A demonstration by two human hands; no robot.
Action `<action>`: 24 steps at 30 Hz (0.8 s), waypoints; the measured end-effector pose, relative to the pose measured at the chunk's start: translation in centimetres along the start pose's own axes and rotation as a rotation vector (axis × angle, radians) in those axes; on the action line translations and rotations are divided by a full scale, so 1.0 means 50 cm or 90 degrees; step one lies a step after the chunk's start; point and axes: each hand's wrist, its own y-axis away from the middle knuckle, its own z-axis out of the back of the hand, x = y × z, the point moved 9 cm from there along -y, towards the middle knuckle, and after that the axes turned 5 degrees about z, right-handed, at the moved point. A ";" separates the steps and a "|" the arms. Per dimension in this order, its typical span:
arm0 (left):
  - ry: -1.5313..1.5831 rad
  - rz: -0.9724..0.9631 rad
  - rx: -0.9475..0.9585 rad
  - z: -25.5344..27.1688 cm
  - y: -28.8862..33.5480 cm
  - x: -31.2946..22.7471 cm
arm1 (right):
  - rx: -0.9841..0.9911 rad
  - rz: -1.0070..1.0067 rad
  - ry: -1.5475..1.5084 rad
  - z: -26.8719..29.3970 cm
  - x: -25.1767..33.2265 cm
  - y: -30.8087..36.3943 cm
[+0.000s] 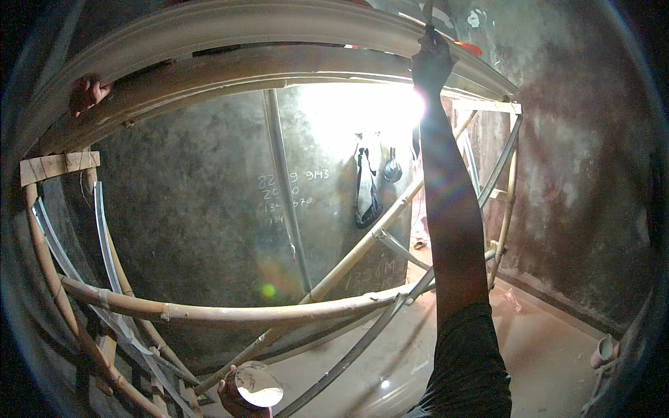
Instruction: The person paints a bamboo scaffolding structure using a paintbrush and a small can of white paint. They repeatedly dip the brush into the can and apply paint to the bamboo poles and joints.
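Grey walls (188,174) stand behind. Low down, the left hand (228,395) clasps a round bowl (259,384); well apart, the raised right hand (432,61), nearer the long moulding (279,26), grips a thin dark tool (427,10). Overhead, the moulding runs left to right, another person's hand (89,95) toward its left end, bamboo poles (209,315) below.

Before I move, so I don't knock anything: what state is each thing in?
Right hand: raised, gripping a tool
Tool: pointing upward
Left hand: holding a bowl
Bowl: white material inside
Bamboo frame: standing
Moulding: lengthwise along the frame's top
Light: on, glaring
Bag-like item: hanging at the wall
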 end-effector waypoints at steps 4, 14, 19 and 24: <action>-0.142 -0.075 0.073 0.018 -0.014 0.004 | -0.026 0.058 0.004 -0.003 0.011 0.012; 0.241 0.179 -0.005 0.123 -0.033 0.025 | 0.027 0.050 0.224 -0.137 0.279 0.142; -0.738 -0.346 0.011 0.090 0.006 -0.154 | 0.055 0.097 0.194 -0.237 0.415 0.195; -0.080 0.018 -0.040 0.244 -0.019 -0.082 | 0.104 0.109 0.227 -0.336 0.560 0.242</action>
